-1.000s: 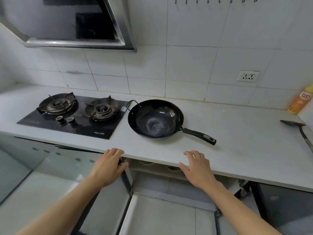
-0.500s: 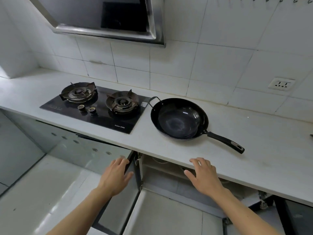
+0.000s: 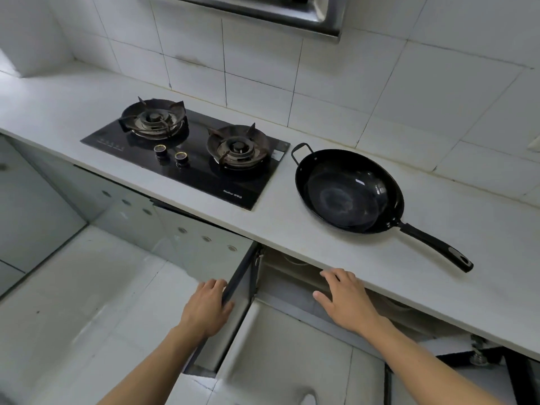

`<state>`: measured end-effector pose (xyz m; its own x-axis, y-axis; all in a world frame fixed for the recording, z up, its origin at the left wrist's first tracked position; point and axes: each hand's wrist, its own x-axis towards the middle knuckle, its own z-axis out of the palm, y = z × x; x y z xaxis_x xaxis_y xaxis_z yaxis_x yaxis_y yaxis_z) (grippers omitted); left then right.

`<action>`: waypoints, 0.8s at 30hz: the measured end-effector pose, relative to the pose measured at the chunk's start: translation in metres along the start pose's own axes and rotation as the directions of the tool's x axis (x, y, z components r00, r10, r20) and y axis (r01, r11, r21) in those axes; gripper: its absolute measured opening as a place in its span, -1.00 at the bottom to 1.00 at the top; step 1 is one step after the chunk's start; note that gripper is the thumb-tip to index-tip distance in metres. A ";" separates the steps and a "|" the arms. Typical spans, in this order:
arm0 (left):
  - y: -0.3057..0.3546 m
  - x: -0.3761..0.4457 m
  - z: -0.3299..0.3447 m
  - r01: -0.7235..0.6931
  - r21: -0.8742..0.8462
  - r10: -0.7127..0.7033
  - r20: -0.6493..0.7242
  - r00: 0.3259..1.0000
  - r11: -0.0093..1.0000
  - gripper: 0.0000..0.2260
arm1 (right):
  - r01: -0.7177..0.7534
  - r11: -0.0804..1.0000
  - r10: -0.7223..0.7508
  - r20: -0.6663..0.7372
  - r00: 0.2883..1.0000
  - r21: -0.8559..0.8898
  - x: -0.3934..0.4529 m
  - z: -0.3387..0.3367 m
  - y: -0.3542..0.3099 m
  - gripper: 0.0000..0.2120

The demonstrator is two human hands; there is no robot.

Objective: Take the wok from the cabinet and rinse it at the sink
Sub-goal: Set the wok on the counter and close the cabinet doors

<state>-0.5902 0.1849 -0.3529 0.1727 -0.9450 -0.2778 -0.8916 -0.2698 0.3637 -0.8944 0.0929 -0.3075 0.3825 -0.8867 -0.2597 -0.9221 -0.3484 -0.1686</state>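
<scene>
A black wok (image 3: 349, 192) with a long black handle pointing right sits empty on the white countertop (image 3: 292, 229), to the right of the stove. Below the counter edge the cabinet stands open. My left hand (image 3: 206, 308) grips the top edge of the open left cabinet door (image 3: 236, 282), fingers curled over it. My right hand (image 3: 346, 299) hovers with fingers spread just under the counter's front edge, in front of the cabinet opening (image 3: 295, 276), holding nothing. No sink is in view.
A black two-burner gas stove (image 3: 187, 154) with two knobs lies left of the wok. A range hood (image 3: 263, 10) hangs above. Another open door edge (image 3: 385, 384) shows at lower right. Tiled wall behind, pale floor below.
The view has swung left and down. My left hand moved onto the open door's edge and took hold of it. My right hand stayed near the counter edge. The wok has not moved.
</scene>
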 end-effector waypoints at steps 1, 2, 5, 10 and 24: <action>-0.003 0.002 0.003 0.015 -0.003 -0.015 0.009 1.000 1.000 -0.60 | 0.011 1.000 -0.011 0.008 1.000 -0.001 0.007 0.000 -0.002 -0.42; -0.006 0.005 0.006 0.030 -0.010 -0.030 0.014 0.999 0.999 -0.58 | 0.024 1.000 -0.024 0.018 1.000 0.001 0.013 0.001 -0.002 -0.41; -0.012 0.015 0.012 0.083 -0.041 -0.082 0.019 0.996 0.996 -0.53 | 0.050 0.999 -0.051 0.037 0.998 0.018 0.032 0.005 0.000 -0.41; -0.010 0.036 0.026 0.118 -0.074 -0.115 0.045 0.992 0.990 -0.54 | 0.075 0.997 -0.076 0.051 0.996 0.017 0.059 0.018 0.006 -0.37; -0.008 0.070 0.055 0.180 -0.278 -0.184 0.015 0.983 0.944 -0.77 | 0.088 0.995 -0.092 0.103 0.990 0.040 0.090 0.052 0.032 -0.30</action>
<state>-0.5943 0.1309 -0.4245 0.3272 -0.8766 -0.3528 -0.6938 -0.4764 0.5401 -0.8868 0.0174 -0.3854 0.4693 -0.8149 -0.3401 -0.8818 -0.4123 -0.2290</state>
